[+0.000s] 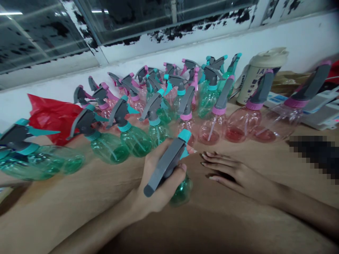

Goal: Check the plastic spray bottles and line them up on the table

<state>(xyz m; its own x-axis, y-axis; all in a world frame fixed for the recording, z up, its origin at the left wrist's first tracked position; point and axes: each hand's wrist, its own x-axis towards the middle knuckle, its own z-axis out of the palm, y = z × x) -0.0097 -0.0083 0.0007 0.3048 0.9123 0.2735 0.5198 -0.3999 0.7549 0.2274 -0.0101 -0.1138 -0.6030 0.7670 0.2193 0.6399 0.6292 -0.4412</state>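
Note:
My left hand (159, 190) is wrapped round the neck of a green spray bottle (182, 192) with a grey and turquoise trigger head, in the middle of the wooden table. The palm and fingers hide most of the bottle's neck. To its right, my right hand (233, 173) lies flat on the table, fingers stretched out, holding nothing. Just beyond my hands stand a green spray bottle (136, 141) and a pink spray bottle (212, 128), each with a little liquid inside and a tube running down.
Several more green and pink spray bottles crowd the back of the table (106, 190) below a window. A red plastic bag (53, 118) lies at the left. A lidded coffee cup (258, 77) stands at the back right, near white boxes (317, 109). At the right edge, one patch is pixelated.

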